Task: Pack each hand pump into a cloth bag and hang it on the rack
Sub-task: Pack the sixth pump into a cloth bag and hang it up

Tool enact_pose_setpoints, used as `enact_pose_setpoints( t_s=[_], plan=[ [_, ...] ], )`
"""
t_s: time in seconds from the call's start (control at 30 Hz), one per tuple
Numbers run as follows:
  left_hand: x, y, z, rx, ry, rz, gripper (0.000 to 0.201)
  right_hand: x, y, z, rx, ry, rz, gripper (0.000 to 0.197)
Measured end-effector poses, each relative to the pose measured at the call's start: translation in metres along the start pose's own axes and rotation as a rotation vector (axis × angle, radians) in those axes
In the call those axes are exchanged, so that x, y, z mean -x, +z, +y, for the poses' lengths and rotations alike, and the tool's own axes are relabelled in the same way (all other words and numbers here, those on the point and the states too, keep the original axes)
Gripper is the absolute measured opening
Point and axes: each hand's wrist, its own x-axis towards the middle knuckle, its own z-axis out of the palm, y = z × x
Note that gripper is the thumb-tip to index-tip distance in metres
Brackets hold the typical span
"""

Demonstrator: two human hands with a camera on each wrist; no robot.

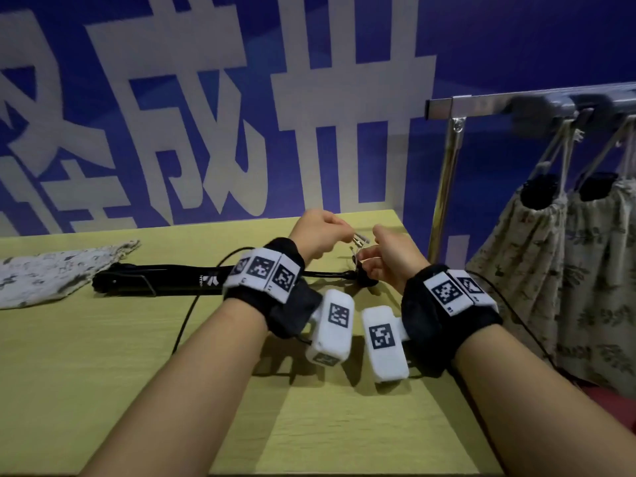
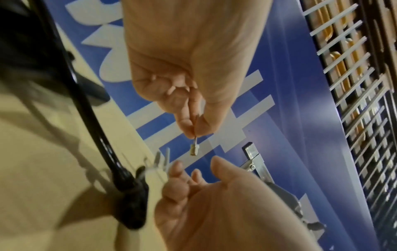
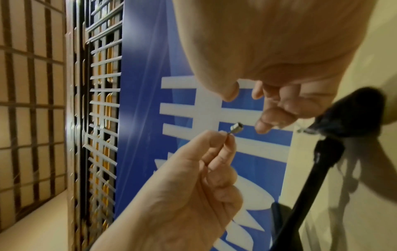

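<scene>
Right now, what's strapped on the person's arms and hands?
Bare forearms, no sleeves. Each wrist wears a black padded band topped with white blocks printed with black square codes. A white boxy camera with the same codes hangs off each band, and thin black cables trail away.

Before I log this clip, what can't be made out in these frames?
- Hanging bags, head view: contents hidden by cloth; frame edge crops the rack.
- Small metal fitting pinched by the left hand: too small to identify.
- Right hand: whether it grips the hose end, blurred.
- Pump, head view: partly behind the left wrist.
</scene>
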Motion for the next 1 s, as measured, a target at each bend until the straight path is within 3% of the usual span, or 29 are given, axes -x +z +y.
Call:
enact_pose_setpoints(
  t_s=[0.17,0.4,0.53,0.67,0.87,1.0],
  plan=[
    [-0.006,0.032,-0.007,0.172,-0.072,-0.019,0.002,-0.006,-0.026,0.013,-0.014,0.022,0.043,0.033],
    [-0.017,0.036,-0.024,0.198,-0.037,-0.039,0.017,-0.017,-0.019,0.021,0.092,0.0,0.002,0.023],
    [-0.019,0.033,-0.029,0.16,0.017,-0.044,0.011,-0.02,-0.017,0.023,0.091,-0.029,0.073,0.018],
    [-0.027,0.031,-0.039,-0.099,0.081,0.118,0.011,-0.026,-0.025,0.024,0.076,-0.042,0.213,0.014],
    [-0.032,0.038,-0.052,-0.388,-0.012,-0.159,0.046,-0.027,-0.031,0.023,0.063,-0.044,0.259,0.013],
    [-0.028,0.04,-0.05,-0.318,0.049,-0.178,0.028,-0.026,-0.033,0.022,0.04,-0.057,0.304,0.012]
  ],
)
